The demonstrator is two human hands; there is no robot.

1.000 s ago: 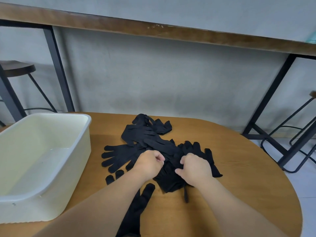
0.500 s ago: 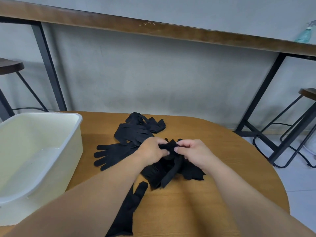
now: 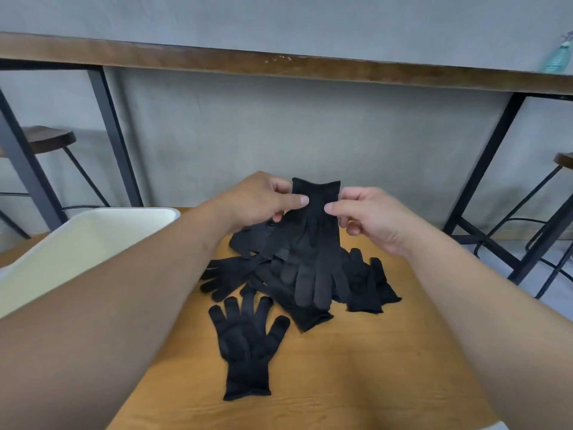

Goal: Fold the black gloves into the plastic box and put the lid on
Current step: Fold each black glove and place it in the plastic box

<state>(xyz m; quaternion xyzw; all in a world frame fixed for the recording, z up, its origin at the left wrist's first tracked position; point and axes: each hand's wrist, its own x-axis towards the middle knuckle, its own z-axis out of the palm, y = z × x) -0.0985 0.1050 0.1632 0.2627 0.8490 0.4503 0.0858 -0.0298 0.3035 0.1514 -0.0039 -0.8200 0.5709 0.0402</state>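
Two hands hold one black glove [image 3: 313, 240] raised above the table [image 3: 356, 367], cuff uppermost and glove tips hanging down. The left hand [image 3: 260, 198] pinches the left side of the cuff between thumb and curled fingers [image 3: 280, 189]; the right hand [image 3: 369, 215] pinches the right side in the same way, its thumb lying across the front of the cuff. The hanging glove tips reach down in front of a loose pile [image 3: 266, 274] of further black gloves lying on the wooden table; whether they touch the pile cannot be told. One flat glove [image 3: 248, 346] lies apart from the pile, nearer the person, spread out with its cuff toward the near edge. The white box [image 3: 102, 231] stands open on the left part of the table, partly hidden behind the left forearm and well apart from the held glove; what shows of its inside holds no gloves. Behind the table runs a grey wall with a long wooden counter [image 3: 279, 62] on black metal legs. A dark stool [image 3: 46, 141] stands at the left under the counter, a second stool [image 3: 562, 159] shows at the right edge, and a pale green spray bottle [image 3: 558, 57] rests on the counter at the upper right.
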